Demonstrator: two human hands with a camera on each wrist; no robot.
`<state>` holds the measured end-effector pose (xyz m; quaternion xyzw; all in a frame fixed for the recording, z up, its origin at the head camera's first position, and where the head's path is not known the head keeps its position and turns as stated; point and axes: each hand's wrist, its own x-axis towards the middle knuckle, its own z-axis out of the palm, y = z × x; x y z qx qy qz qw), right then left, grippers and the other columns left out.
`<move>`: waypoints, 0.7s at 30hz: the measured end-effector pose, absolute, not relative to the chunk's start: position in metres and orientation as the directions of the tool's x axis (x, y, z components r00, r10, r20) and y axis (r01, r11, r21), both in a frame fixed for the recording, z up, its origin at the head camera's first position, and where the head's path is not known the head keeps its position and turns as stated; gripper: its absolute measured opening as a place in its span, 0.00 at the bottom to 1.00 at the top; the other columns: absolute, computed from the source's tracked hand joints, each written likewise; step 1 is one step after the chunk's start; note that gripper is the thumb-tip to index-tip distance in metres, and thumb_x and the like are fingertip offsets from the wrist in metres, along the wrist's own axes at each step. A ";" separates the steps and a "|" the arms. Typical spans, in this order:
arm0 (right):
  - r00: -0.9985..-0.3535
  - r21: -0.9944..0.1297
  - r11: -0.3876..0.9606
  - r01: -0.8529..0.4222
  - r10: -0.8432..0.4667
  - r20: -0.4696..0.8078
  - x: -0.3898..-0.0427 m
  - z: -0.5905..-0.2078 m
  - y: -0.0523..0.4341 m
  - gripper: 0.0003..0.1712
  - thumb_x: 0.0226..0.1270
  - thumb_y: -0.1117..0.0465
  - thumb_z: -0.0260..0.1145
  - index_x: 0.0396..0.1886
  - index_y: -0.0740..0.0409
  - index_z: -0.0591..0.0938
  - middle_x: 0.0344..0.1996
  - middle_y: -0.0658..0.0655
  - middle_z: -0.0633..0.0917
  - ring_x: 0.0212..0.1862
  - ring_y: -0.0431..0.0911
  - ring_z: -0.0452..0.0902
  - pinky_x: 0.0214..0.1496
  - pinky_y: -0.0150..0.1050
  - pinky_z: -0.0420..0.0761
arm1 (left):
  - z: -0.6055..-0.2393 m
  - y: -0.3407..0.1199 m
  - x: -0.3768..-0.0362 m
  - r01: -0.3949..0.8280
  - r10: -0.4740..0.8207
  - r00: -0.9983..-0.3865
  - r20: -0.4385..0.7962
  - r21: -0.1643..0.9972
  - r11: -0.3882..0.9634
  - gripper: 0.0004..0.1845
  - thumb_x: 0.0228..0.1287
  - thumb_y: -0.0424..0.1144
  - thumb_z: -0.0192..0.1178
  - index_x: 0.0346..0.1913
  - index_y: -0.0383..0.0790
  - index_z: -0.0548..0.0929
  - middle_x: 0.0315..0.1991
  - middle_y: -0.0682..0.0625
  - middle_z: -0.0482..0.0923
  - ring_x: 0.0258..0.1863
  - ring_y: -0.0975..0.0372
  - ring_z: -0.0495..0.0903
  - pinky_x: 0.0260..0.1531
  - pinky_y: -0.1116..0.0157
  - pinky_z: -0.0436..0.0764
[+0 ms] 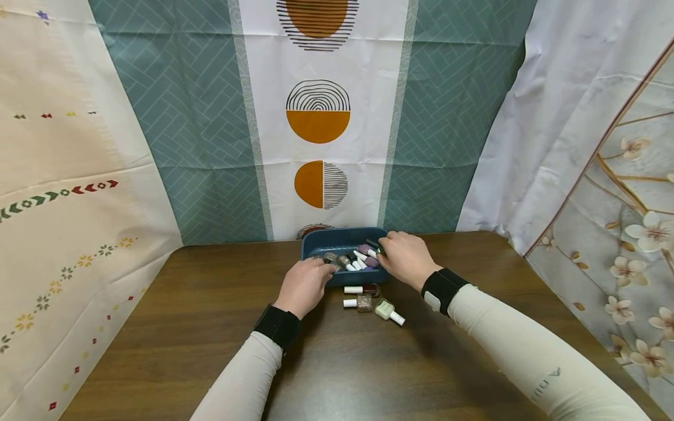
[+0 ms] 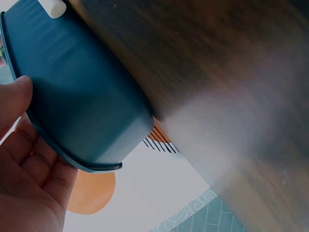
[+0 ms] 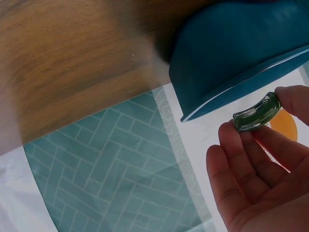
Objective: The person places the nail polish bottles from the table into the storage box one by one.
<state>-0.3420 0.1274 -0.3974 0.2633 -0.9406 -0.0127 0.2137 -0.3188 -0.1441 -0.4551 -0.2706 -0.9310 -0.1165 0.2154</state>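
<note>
A blue bin (image 1: 342,278) holds several nail polish bottles with white or dark caps. My left hand (image 1: 305,285) is at its front left corner; in the left wrist view, the thumb (image 2: 19,94) lies over the bin's rim and the fingers curl at the edge. My right hand (image 1: 405,256) pinches a green nail polish bottle (image 3: 257,112) between thumb and fingertips, just above the bin's right side. Three bottles lie on the table before the bin: dark red (image 1: 371,290), glittery (image 1: 364,303) and pale green (image 1: 384,309).
The brown wooden table (image 1: 210,327) ends close behind the bin. A patterned curtain (image 1: 321,193) hangs along the back edge, with more cloth on the left (image 1: 79,234) and right (image 1: 605,263).
</note>
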 end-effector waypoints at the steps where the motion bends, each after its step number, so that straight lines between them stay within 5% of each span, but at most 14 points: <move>1: -0.773 0.135 0.863 -0.487 -0.497 0.395 -0.343 -0.397 0.127 0.11 0.74 0.57 0.76 0.38 0.62 0.89 0.29 0.57 0.83 0.35 0.54 0.85 0.36 0.52 0.88 | -0.455 -0.144 -0.319 0.551 0.452 -0.763 0.462 0.100 0.828 0.09 0.74 0.34 0.74 0.53 0.44 0.95 0.38 0.51 0.88 0.42 0.55 0.87 0.50 0.55 0.87; 21: -0.845 0.076 0.900 -0.429 -0.430 0.317 -0.370 -0.401 0.116 0.14 0.76 0.60 0.73 0.28 0.57 0.84 0.27 0.56 0.81 0.34 0.55 0.84 0.35 0.53 0.87 | -0.453 -0.143 -0.319 0.554 0.454 -0.764 0.459 0.106 0.825 0.08 0.75 0.34 0.73 0.52 0.44 0.95 0.37 0.51 0.88 0.40 0.55 0.86 0.48 0.56 0.87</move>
